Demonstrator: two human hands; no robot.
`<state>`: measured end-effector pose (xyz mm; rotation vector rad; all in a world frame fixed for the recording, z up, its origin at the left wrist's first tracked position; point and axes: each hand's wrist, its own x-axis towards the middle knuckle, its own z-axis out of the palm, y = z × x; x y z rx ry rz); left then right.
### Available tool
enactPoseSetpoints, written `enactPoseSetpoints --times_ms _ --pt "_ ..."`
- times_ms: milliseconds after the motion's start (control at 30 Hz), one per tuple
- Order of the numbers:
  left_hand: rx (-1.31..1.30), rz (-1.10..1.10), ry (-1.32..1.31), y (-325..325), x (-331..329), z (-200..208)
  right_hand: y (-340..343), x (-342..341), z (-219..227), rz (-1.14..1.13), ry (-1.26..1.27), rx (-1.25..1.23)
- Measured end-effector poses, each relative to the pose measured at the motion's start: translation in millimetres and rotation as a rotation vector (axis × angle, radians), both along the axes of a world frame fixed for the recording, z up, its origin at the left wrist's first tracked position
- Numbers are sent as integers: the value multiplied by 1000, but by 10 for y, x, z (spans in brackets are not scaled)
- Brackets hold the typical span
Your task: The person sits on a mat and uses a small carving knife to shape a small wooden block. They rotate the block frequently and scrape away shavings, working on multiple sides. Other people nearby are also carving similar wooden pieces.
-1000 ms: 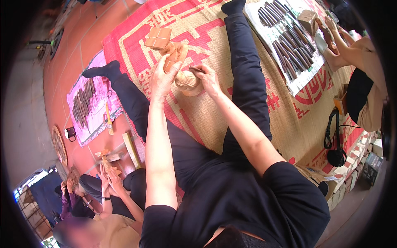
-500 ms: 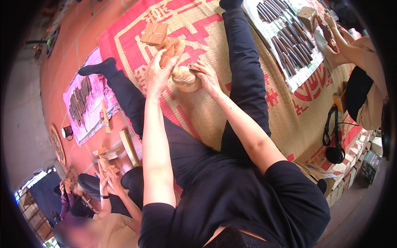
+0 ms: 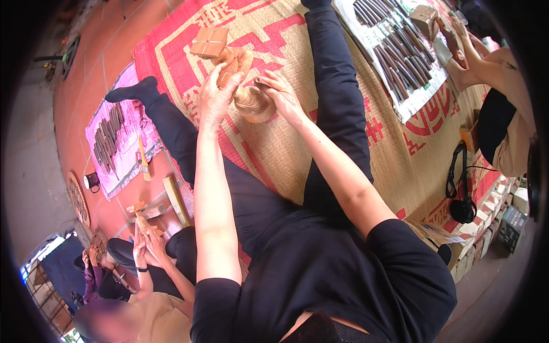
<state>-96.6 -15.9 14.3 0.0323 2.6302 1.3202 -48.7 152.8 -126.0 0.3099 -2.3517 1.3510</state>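
A carved wooden figure lies tilted between my hands, its square base with crossed pale lines at the far end. Its near end is rounded and grooved like hair. My left hand is wrapped round its middle, thumb on top. On the right of the rounded end is my right hand, fingers bent and pinching a small dark brown piece against or close to the wood. What that piece is, I cannot make out.
My outstretched legs flank a red and straw patterned mat. Many dark carving tools lie on a white cloth at right, others on a pink cloth at left, near a brush. People sit on both sides; the left one holds another carving.
The view has shifted slightly. My right hand has slid a little toward the left and away from me along the carved figure. My left hand keeps its hold.
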Motion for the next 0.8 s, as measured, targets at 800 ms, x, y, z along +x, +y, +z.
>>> enactPoseSetpoints --times_ms 800 --pt "11 0 37 1 5 -17 -65 -34 187 65 -98 -241"
